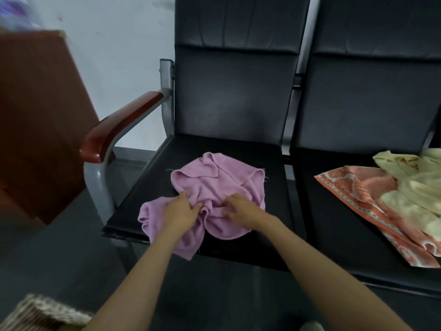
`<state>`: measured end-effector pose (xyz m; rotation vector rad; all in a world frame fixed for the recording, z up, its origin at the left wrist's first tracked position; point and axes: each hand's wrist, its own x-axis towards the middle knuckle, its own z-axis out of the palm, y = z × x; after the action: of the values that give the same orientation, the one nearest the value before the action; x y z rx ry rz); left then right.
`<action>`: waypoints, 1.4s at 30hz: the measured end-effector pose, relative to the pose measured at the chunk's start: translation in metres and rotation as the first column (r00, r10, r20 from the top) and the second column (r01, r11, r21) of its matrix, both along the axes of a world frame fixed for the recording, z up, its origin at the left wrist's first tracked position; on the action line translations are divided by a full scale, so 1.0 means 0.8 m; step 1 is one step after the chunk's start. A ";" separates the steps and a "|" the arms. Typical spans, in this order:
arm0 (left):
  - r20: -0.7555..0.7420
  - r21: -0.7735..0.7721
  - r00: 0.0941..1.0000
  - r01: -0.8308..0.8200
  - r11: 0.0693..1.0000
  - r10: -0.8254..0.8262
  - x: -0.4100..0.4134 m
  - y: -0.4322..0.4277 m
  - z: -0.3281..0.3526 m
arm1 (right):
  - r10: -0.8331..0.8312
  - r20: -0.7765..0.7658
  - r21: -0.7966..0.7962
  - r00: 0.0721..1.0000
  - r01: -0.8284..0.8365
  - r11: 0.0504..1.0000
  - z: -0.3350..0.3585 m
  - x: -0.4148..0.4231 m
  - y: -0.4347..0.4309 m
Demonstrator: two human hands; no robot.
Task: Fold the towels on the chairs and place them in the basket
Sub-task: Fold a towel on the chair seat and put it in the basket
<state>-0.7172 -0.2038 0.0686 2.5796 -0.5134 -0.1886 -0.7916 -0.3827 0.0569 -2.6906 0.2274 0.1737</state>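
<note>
A crumpled pink towel [210,182] lies on the seat of the left black chair [233,96]. My left hand [181,210] grips a bunched fold at the towel's near middle. My right hand [241,207] pinches the cloth just to the right of it, fingers curled into the fabric. On the right chair [372,103] lie an orange patterned towel [358,189] and a pale yellow towel [415,187] partly over it. A woven basket [40,314] shows at the bottom left corner, blurred.
The left chair has a red-brown wooden armrest [119,125] on a grey metal frame [97,180]. A brown wooden cabinet or desk [38,120] stands at the left. Dark floor lies in front of the chairs.
</note>
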 end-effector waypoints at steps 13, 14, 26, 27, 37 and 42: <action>0.009 0.270 0.916 0.385 0.883 -0.402 -0.038 -0.028 -0.009 | -0.239 -0.159 -0.061 0.958 0.232 0.971 0.009 -0.069 -0.039; 0.007 0.282 0.911 0.394 0.875 -0.412 -0.036 -0.027 -0.015 | -0.234 -0.161 -0.100 0.959 0.220 0.970 0.006 -0.069 -0.036; 0.155 0.101 0.982 0.093 0.990 -0.108 -0.012 -0.005 -0.018 | -0.464 -0.125 -0.098 0.877 0.454 0.885 0.010 -0.069 -0.057; 0.185 0.139 0.975 0.099 0.985 -0.124 -0.013 -0.006 -0.018 | -0.444 -0.133 -0.130 0.886 0.429 0.894 0.010 -0.069 -0.059; -0.013 -0.374 0.996 -0.084 0.924 0.086 -0.008 -0.013 0.012 | -0.569 0.136 0.091 0.811 0.562 0.822 0.009 -0.052 -0.077; -0.255 -0.617 0.965 -0.203 0.760 0.051 0.037 -0.036 0.028 | -0.727 0.201 0.596 0.657 0.507 0.623 0.050 -0.013 -0.116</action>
<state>-0.6872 -0.2330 0.0911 1.8762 -0.2490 -0.2102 -0.8018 -0.4756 0.0967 -1.9047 0.8593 -0.5174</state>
